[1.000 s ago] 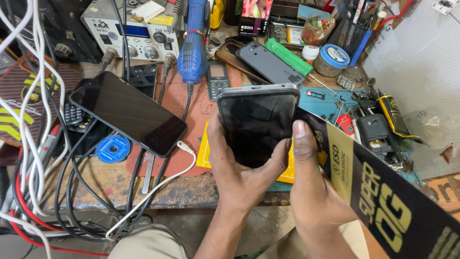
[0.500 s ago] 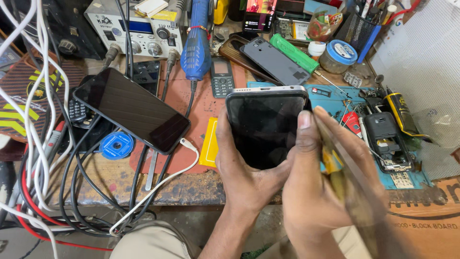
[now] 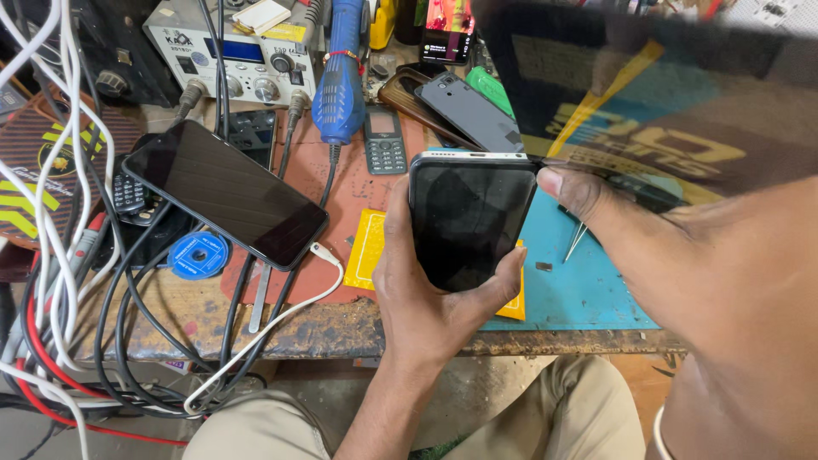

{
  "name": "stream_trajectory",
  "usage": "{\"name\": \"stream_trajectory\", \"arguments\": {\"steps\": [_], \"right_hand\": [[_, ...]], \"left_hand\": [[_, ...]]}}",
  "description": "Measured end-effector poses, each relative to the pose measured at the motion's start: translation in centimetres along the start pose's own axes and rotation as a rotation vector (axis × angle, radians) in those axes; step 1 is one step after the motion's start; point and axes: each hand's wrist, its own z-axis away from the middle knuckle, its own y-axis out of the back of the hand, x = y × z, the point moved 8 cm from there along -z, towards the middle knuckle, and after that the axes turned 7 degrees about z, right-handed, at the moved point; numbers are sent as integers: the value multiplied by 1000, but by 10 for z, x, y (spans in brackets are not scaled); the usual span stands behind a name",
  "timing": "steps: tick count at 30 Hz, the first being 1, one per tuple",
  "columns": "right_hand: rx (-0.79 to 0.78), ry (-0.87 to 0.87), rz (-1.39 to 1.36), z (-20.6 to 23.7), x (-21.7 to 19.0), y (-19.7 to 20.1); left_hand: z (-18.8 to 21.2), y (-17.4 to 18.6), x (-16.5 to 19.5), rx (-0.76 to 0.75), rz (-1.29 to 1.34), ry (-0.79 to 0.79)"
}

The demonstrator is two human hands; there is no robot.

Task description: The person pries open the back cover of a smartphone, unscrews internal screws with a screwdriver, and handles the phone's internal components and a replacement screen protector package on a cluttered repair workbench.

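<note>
Gripping a dark smartphone (image 3: 470,220) from below, the left hand (image 3: 426,298) has its thumb up the phone's left edge and its fingers wrapped round the right edge, so the black screen faces up above the front lip of the bench (image 3: 341,328). The right hand (image 3: 648,247) comes in from the right, very close to the camera; its thumb tip presses at the phone's upper right corner, pinching the edge of a large blurred dark packet with yellow lettering (image 3: 648,111) that fills the upper right of the view. How its other fingers are curled is hidden.

Just under the held phone lies a yellow card (image 3: 368,249), and to the right of the left hand a blue mat (image 3: 588,290) with thin metal tweezers (image 3: 576,241) on it. Left of the left hand, a second black phone (image 3: 223,191) lies tilted on a reddish mat (image 3: 362,183), a white cable (image 3: 281,319) plugged into its lower end. Beside that, near the bench edge, sits a round blue spool (image 3: 198,254). Beyond the hands lie a small keypad phone (image 3: 385,140), a grey phone back (image 3: 469,111) and a blue hot-air handle (image 3: 339,72). Farther back stands a grey station with knobs (image 3: 232,61). A tangle of white, black and red wires (image 3: 51,281) hangs off the far left.
</note>
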Motion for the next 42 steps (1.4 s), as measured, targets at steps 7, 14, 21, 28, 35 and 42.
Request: {"name": "stream_trajectory", "arguments": {"steps": [7,14,21,28,35,42], "right_hand": [[-104,380,467,2,-26,-8],[-238,145,324,-20,-14,-9],[174,-32,-318,42,38,-10],[450,-145,-478,75,53,-25],[480,-41,-449,93,49,-27],[381,72,-298,97,33,-22]], "left_hand": [[-4,-2,15,-46,-202,-204],[1,0,5,0,-76,-91],[8,1,1,91,-29,-99],[7,-4,1,-4,297,-94],[8,-1,12,41,262,-217],[14,-3,7,48,244,-235]]}}
